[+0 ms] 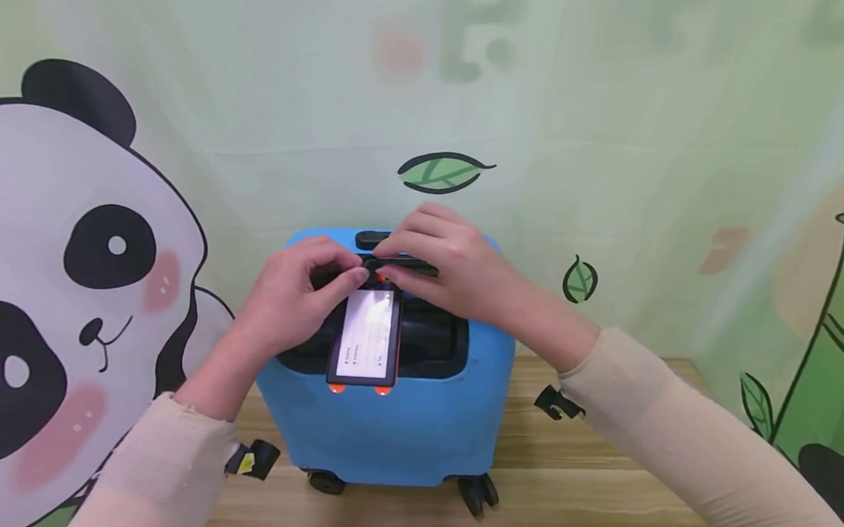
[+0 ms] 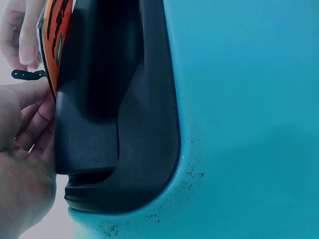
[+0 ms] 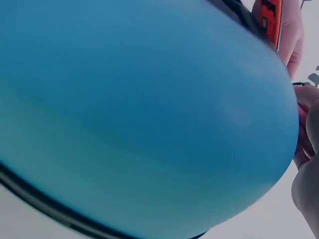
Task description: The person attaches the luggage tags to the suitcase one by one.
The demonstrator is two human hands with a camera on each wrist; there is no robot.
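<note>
A blue suitcase [image 1: 395, 432] stands upright in front of me, with a luggage tag [image 1: 364, 334] hanging over the black recess in its upper face. The tag's white card faces up in the head view; the left wrist view catches its orange, black-printed back [image 2: 56, 37]. My left hand [image 1: 287, 294] pinches the tag's black strap [image 2: 29, 75] near the tag's top, thumb against fingers. From the other side, my right hand [image 1: 443, 250] pinches at the same strap, its thumb by an orange bit at the tag's top. Fingers hide much of the strap.
The suitcase rests on its black wheels [image 1: 479, 495] on a wood-grain surface [image 1: 547, 464]. Close behind it hangs a pale green backdrop [image 1: 298, 79] printed with a panda and leaves. Black straps [image 1: 558, 403] stick out beside both sleeves.
</note>
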